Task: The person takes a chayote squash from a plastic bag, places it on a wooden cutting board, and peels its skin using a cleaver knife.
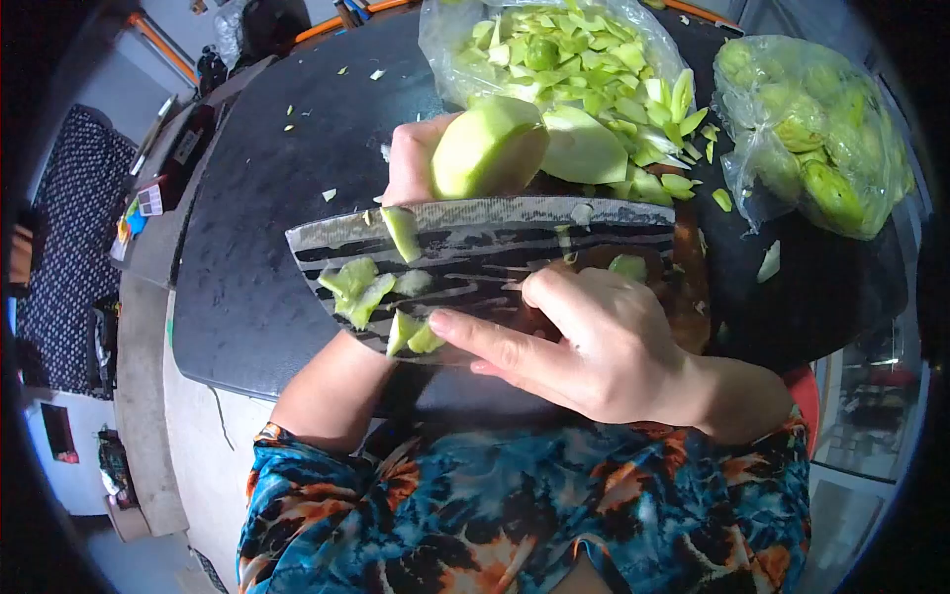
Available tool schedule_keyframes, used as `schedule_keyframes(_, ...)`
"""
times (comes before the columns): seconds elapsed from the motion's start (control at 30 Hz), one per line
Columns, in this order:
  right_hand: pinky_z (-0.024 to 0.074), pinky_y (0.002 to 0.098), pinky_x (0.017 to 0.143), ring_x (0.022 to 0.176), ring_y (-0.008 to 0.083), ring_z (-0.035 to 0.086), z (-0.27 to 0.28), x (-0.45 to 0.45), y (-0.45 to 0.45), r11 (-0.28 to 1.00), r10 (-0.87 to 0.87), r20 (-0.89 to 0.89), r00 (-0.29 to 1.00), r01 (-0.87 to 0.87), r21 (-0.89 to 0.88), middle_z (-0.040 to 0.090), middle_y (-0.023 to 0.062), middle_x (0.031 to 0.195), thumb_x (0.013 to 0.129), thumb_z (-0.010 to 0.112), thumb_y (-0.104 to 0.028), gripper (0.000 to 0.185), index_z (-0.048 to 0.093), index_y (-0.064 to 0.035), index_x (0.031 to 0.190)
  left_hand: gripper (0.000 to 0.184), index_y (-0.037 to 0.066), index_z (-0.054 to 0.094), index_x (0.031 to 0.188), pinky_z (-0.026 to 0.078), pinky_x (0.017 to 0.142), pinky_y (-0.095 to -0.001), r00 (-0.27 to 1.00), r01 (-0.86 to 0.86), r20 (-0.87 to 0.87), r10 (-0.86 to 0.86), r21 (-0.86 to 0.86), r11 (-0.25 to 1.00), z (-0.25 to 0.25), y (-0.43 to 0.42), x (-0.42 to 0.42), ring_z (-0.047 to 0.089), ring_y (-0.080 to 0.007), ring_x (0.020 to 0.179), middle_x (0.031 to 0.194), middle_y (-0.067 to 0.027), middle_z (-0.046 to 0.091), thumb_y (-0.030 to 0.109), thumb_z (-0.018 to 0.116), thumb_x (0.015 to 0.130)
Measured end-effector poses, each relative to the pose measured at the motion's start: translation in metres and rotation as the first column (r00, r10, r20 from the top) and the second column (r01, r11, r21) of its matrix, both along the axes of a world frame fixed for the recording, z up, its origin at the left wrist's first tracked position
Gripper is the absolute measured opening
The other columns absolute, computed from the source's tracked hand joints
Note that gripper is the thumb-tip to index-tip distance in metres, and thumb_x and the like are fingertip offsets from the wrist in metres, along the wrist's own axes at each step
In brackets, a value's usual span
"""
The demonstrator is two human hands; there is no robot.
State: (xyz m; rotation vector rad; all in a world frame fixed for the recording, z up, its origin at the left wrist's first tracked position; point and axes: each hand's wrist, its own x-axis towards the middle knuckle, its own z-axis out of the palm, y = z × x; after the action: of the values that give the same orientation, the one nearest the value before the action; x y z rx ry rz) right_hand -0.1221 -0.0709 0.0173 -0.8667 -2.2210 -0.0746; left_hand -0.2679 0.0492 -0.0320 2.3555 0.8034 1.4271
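Observation:
My left hand (409, 163), partly hidden behind a blade, is closed around a pale green fruit (485, 153), peeled and like an unripe mango. In front of it lies a broad knife (475, 233), its sharp edge turned away from me and its tip to the left. Bits of green peel (356, 289) cling to the blade's face. My right hand (604, 346) grips the knife, with the index finger stretched along the blade; the handle is hidden. Beside the held fruit sits a pale cut piece (584, 147).
Beyond my hands, an open plastic bag (445, 59) carries a heap of green slices and peelings (584, 59). At the right, another clear bag (816, 139) is filled with green fruits. Scraps dot the black tabletop (267, 267). A brown surface (690, 287) shows beside the knife.

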Motion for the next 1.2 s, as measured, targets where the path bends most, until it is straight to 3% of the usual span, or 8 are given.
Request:
schedule_keyframes(0.4, 0.0447, 0.0311, 0.049, 0.055, 0.0166, 0.051, -0.011, -0.001, 0.012, 0.986, -0.152, -0.010, 0.988, 0.153, 0.073, 0.043, 0.0015, 0.069, 0.078, 0.068, -0.024, 0.041, 0.065, -0.0260, 0.119, 0.045, 0.001, 0.051, 0.114, 0.047, 0.086, -0.0313, 0.998, -0.020, -0.051, 0.024, 0.094, 0.995, -0.009, -0.002, -0.005, 0.059, -0.0195, 0.098, 0.108, -0.0102, 0.059, 0.011, 0.072, 0.076)
schedule_keyframes(0.5, 0.0475, 0.0309, 0.054, 0.060, 0.0169, 0.054, 0.001, 0.011, 0.024, 0.990, -0.135, -0.150, 0.979, 0.139, 0.018, 0.053, 0.0037, 0.075, 0.070, 0.076, -0.009, 0.048, 0.066, -0.0135, 0.117, 0.044, 0.001, 0.051, 0.113, 0.047, 0.086, -0.0314, 0.997, -0.022, 0.076, 0.030, -0.095, 0.995, 0.007, -0.011, -0.012, 0.059, -0.0200, 0.097, 0.108, -0.0106, 0.059, 0.011, 0.072, 0.076)
schedule_keyframes(0.63, 0.0484, 0.0288, 0.071, 0.076, 0.0184, 0.060, 0.010, 0.049, 0.047, 0.869, -0.493, -0.214, 0.844, 0.462, -0.179, 0.065, 0.0114, 0.094, 0.085, 0.064, -0.005, 0.040, 0.059, -0.0073, 0.124, 0.047, 0.001, 0.042, 0.113, 0.047, 0.084, -0.0295, 0.957, 0.027, 0.279, 0.080, -0.361, 0.932, 0.032, -0.017, -0.004, 0.057, -0.0169, 0.096, 0.104, -0.0104, 0.055, 0.006, 0.073, 0.077)
schedule_keyframes(0.73, 0.0455, 0.0250, 0.087, 0.099, 0.0195, 0.062, 0.016, 0.057, 0.051, 0.931, -0.364, -0.454, 0.813, 0.315, -0.182, 0.064, 0.0139, 0.116, 0.088, 0.059, -0.004, 0.035, 0.058, -0.0015, 0.123, 0.047, 0.001, 0.040, 0.114, 0.046, 0.086, -0.0272, 0.909, 0.154, 0.415, 0.021, -0.384, 0.911, 0.030, -0.016, -0.001, 0.054, -0.0139, 0.099, 0.108, -0.0094, 0.053, 0.008, 0.072, 0.080)
schedule_keyframes(0.83, 0.0480, 0.0266, 0.079, 0.088, 0.0198, 0.063, 0.026, 0.037, 0.026, 0.962, -0.272, -0.248, 0.930, 0.256, -0.098, 0.065, 0.0135, 0.113, 0.086, 0.062, -0.006, 0.037, 0.060, -0.0028, 0.123, 0.049, 0.002, 0.040, 0.114, 0.046, 0.088, -0.0285, 0.906, 0.145, 0.419, 0.066, -0.450, 0.881, 0.029, -0.018, 0.000, 0.054, -0.0151, 0.099, 0.107, -0.0096, 0.053, 0.007, 0.073, 0.078)
schedule_keyframes(0.93, 0.0423, 0.0302, 0.054, 0.059, 0.0188, 0.045, 0.021, 0.020, 0.008, 0.986, -0.135, -0.163, 0.977, 0.116, -0.118, 0.053, 0.0085, 0.076, 0.080, 0.069, -0.013, 0.044, 0.061, -0.0055, 0.123, 0.050, 0.001, 0.040, 0.116, 0.046, 0.087, -0.0292, 0.946, 0.099, 0.322, 0.020, -0.349, 0.932, 0.022, -0.020, -0.003, 0.055, -0.0163, 0.100, 0.108, -0.0102, 0.054, 0.005, 0.072, 0.078)
schedule_keyframes(1.0, 0.0400, 0.0303, 0.051, 0.057, 0.0183, 0.043, 0.015, 0.011, 0.009, 0.997, -0.059, -0.246, 0.967, 0.045, -0.061, 0.042, 0.0058, 0.070, 0.075, 0.073, -0.013, 0.050, 0.062, -0.0086, 0.123, 0.049, 0.001, 0.041, 0.116, 0.046, 0.087, -0.0294, 0.961, 0.125, 0.276, -0.034, -0.318, 0.940, 0.018, -0.023, -0.005, 0.055, -0.0165, 0.099, 0.108, -0.0101, 0.054, 0.005, 0.072, 0.078)
schedule_keyframes(1.2, 0.0392, 0.0296, 0.052, 0.057, 0.0175, 0.041, 0.012, 0.008, 0.003, 0.996, -0.041, -0.213, 0.976, 0.024, -0.081, 0.039, 0.0042, 0.070, 0.070, 0.076, -0.012, 0.058, 0.061, -0.0127, 0.125, 0.046, 0.001, 0.042, 0.116, 0.047, 0.085, -0.0301, 0.959, 0.194, 0.265, -0.098, -0.366, 0.910, 0.007, -0.027, -0.004, 0.057, -0.0168, 0.098, 0.108, -0.0099, 0.056, 0.004, 0.070, 0.079)
